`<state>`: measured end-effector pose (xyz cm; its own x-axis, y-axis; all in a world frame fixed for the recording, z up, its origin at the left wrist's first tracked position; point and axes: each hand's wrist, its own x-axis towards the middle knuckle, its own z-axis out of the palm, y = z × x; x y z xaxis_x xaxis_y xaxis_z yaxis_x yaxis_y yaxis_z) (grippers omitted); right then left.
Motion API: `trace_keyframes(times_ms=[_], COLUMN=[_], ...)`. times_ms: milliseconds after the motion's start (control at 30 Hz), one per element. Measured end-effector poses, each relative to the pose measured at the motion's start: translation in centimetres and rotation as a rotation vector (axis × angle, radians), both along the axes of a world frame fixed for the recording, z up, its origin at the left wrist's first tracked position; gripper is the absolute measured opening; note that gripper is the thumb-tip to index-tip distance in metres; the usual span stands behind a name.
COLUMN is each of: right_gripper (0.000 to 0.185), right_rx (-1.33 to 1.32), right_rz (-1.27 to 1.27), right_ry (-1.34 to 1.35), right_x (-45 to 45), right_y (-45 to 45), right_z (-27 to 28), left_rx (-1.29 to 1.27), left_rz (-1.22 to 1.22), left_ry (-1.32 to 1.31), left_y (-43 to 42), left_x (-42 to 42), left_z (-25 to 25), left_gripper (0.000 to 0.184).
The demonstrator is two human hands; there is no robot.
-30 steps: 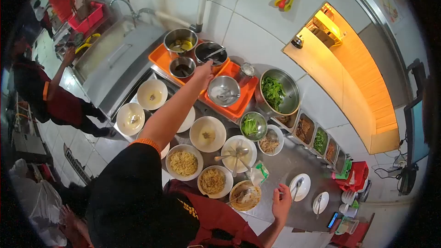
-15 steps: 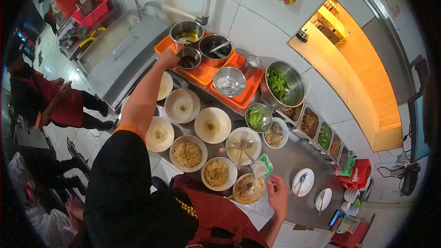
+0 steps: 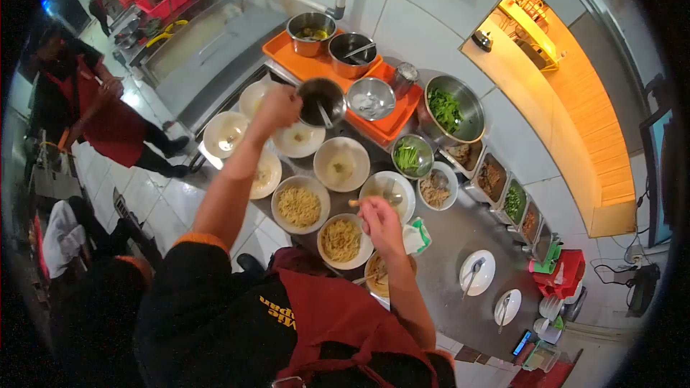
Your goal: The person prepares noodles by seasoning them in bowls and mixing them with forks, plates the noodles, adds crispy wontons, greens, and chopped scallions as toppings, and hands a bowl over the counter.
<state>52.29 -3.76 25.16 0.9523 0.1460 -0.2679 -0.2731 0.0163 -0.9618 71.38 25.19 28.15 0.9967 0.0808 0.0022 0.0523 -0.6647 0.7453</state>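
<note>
A small metal pot of dark liquid (image 3: 313, 112), with a spoon in it, hangs tilted over the bowls; my left hand (image 3: 279, 109) grips its rim. My right hand (image 3: 381, 224) is closed around a wooden-handled utensil (image 3: 353, 203) at the bowl of pale liquid (image 3: 407, 201). Left and below the pot are several white bowls with a little seasoning, one of them (image 3: 341, 165) near the middle. Two bowls of noodles (image 3: 300, 205) (image 3: 341, 240) stand nearer me. My right forearm partly covers a bowl of brownish food (image 3: 376, 273).
Orange trays (image 3: 284, 50) hold metal pots and a steel bowl (image 3: 371, 98). Greens fill a large pot (image 3: 447, 109); topping containers (image 3: 491, 178) line the wall. Two small plates with spoons (image 3: 477, 271) (image 3: 507, 307) lie at right. Another person (image 3: 86, 108) stands at left.
My left hand has lifted the small pot off the orange tray and brought it over the bowls. My right hand has moved up and left from beside the green-white packet to the utensils.
</note>
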Motion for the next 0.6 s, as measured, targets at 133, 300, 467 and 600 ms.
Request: trace_keyframes(times_ms=[133, 300, 467, 600], right_gripper=[0.029, 0.034, 0.031, 0.024], right_rx=[-0.068, -0.176, -0.348, -0.656], right_rz=[0.007, 0.005, 0.064, 0.032], right_ry=[-0.049, 0.028, 0.002, -0.192], right_x=[0.7, -5.0, -9.3, -10.4], right_y=[2.0, 0.4, -3.5, -5.7], right_z=[-0.2, -3.2, -3.6, -0.9], left_rx=[0.007, -0.070, -0.150, -0.188], left_rz=[0.043, 0.086, 0.090, 0.012], left_ry=[-0.018, -0.077, 0.011, -0.031], left_y=[-5.1, -10.7, -13.6, -14.9], left_x=[-10.4, -21.1, -26.1, -27.7], left_z=[-1.8, -6.0, -5.9, -5.5], left_gripper=[0.029, 0.022, 0.017, 0.015])
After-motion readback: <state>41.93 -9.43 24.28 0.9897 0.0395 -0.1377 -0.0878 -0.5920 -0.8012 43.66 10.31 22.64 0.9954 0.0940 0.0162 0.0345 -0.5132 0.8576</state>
